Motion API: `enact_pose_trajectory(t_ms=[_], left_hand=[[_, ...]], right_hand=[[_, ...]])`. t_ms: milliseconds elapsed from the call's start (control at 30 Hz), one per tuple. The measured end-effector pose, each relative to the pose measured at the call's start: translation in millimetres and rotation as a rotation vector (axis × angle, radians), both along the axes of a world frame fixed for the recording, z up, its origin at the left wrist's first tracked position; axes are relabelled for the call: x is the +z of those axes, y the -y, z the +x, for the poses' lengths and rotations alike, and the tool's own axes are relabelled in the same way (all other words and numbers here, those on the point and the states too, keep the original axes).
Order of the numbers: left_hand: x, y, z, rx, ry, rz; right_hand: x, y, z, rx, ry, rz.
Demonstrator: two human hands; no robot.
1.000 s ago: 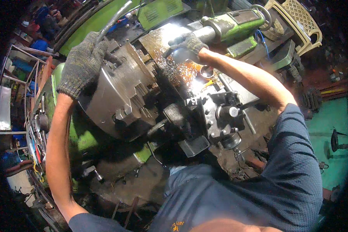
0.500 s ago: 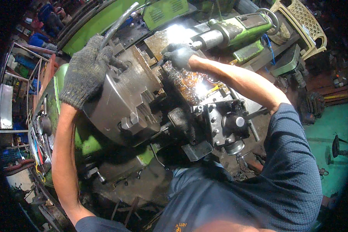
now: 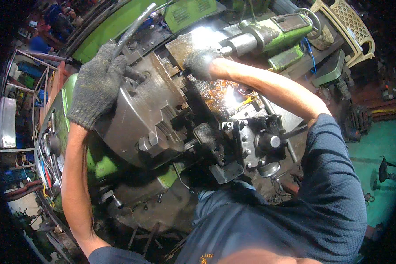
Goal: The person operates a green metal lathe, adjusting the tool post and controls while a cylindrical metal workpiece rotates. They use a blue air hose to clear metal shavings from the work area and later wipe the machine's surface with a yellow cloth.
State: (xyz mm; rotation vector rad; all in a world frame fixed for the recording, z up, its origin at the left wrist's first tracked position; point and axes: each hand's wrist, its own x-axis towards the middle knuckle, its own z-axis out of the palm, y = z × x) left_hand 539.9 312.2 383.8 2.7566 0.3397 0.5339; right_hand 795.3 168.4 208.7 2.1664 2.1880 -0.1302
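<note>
Bordering the far left, a metal rack (image 3: 7,123) with a pale panel stands beside a cluster of hand tools (image 3: 47,174) lying along the edge of the green machine. Next comes the left hand (image 3: 94,90), in a dark knitted glove, its fingers wrapped around a silvery metal bar (image 3: 138,28) that slants up and to the right out of the fist, bending near its upper end. A short dark stem (image 3: 134,75) runs from beside that hand to a round socket in the rim of the large chuck (image 3: 136,119); whether bar and stem are one piece is hidden by the glove. The chuck fills the space right of the left forearm, its stepped jaws facing right. Farther right, a brown-stained metal surface (image 3: 176,46) carries wet patches and bright glare. Over it is the right hand (image 3: 200,64), also gloved, near the upper chuck jaws; it is blurred, so I cannot tell whether the fingers hold anything. Right of it, a yellow spanner (image 3: 246,101) lies behind the bolted tool post (image 3: 262,143), below the right forearm. Above that arm sits the green tailstock (image 3: 273,35), its steel quill (image 3: 243,44) pointing toward the chuck, with a tan plastic chair (image 3: 345,24) beyond it.
</note>
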Motion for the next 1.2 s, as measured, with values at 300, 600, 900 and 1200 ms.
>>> enact_pose_trajectory(t_ms=[300,600,900,1200], left_hand=[[-9.0,-15.9,-7.5,-0.012,0.037,0.003],[27.5,25.7,42.4,-0.094,0.024,0.783],[15.3,61.2,100.5,0.107,0.069,0.258],[-4.1,24.0,88.2,0.061,0.111,0.493]], right_hand=[[13.2,-14.2,-13.1,-0.001,-0.125,0.019],[-18.0,-2.5,27.3,0.046,-0.365,0.149],[-24.2,-20.6,12.9,0.096,-0.292,0.153],[-3.7,-1.5,-0.2,0.067,-0.243,0.211]])
